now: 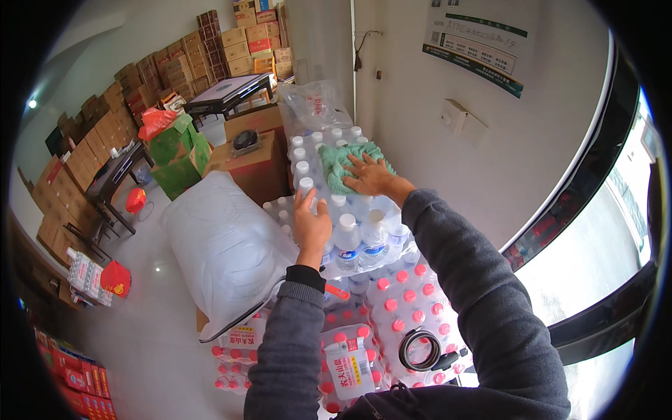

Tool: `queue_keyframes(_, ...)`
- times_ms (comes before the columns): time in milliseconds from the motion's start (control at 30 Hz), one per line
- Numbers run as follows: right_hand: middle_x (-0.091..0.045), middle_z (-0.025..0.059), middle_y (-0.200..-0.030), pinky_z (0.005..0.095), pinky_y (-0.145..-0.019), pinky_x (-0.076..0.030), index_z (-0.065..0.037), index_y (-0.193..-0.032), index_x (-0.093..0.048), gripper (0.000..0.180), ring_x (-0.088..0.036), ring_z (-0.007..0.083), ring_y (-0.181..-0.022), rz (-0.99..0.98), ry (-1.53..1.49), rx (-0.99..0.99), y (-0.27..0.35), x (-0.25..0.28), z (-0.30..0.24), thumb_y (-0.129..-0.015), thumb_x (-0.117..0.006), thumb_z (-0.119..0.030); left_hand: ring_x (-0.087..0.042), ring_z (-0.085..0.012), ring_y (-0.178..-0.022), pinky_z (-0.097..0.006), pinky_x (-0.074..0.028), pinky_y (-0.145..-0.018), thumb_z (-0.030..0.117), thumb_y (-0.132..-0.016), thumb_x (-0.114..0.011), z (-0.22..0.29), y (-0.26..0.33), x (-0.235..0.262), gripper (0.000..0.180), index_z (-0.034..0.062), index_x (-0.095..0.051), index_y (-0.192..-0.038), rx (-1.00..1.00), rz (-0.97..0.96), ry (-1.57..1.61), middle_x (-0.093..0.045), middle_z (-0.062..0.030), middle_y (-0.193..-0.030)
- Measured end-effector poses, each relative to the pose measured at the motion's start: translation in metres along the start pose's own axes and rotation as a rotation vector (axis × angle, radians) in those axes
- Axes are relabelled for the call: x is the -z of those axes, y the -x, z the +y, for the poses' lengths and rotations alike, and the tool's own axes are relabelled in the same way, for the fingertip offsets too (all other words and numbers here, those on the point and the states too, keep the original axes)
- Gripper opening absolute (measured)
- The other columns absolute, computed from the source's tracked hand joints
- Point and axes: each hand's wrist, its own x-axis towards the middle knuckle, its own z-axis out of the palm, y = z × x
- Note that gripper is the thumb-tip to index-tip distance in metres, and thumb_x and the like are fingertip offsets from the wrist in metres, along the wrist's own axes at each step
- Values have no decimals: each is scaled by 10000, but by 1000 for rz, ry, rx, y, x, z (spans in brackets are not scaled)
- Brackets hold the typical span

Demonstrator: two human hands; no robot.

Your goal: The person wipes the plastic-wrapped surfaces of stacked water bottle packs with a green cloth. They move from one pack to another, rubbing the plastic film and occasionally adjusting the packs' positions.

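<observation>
Topping bottles (348, 238) beside a wall (406, 98), green cloth (334, 168) underlies the right hand (372, 176).

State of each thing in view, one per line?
Cloth: rumpled, lying on bottles
Right hand: spread on cloth
White-capped bottles: capped, upright
Left hand: at one bottle, grip unclear
Red-capped bottles: capped
Cable: coiled
White sack: bulging

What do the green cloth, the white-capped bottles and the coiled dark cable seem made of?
Green cloth: soft, matte textile, perhaps microfibre, by its fuzzy folds.
White-capped bottles: likely clear, glossy plastic, with see-through walls and highlights.
Coiled dark cable: probably plastic-sheathed, by its smooth, shiny surface; any core is hidden.
</observation>
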Motion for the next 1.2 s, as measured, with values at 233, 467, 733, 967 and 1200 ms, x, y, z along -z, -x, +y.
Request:
queue_keyframes(233,-224,98,-1524,649,-1055,-147,-214,-1390,-429,608,-196,430,-1370,-29,1,19,20,4,-6,-898,-361,-564,-441,-311,-1263,-383,-384,-1007,196,-845,-588,-3,-1,-1,370,76,-612,-1194,-4,-16,4,-430,-166,-1393)
queue_keyframes(467,-248,91,-1516,641,-1057,-148,-242,-1392,-428,615,-211,419,-1367,-29,14,31,40,6,-13,-882,-365,-581,-431,-321,-1268,-380,-365,-1021,260,-880,-558,-6,-5,-3,392,44,-601,-1205,-51,-11,-4,-431,-204,-1379)
queue_keyframes(733,-248,93,-1516,637,-1063,-132,-238,-1398,-418,618,-209,423,-1369,-30,-3,33,56,5,-17,-889,-360,-585,-398,-345,-1286,-388,-335,-1042,359,-929,-481,-11,-9,-2,489,-35,-577,-1201,-89,-63,69,-446,-245,-1349)
queue_keyframes(967,-237,103,-1518,649,-1060,-112,-231,-1399,-415,649,-187,434,-1374,-61,-6,26,74,8,-24,-885,-353,-622,-327,-401,-1316,-396,-277,-1080,410,-956,-424,-21,-15,-6,573,-73,-513,-1252,-114,-110,141,-407,-315,-1345)
queue_keyframes(1200,-238,113,-1515,657,-1055,-119,-248,-1400,-414,710,-180,428,-1377,9,18,14,108,10,-45,-849,-369,-694,-224,-407,-1364,-420,-220,-1104,502,-960,-350,-31,-24,-5,660,-34,-435,-1336,-143,-219,112,-348,-295,-1400)
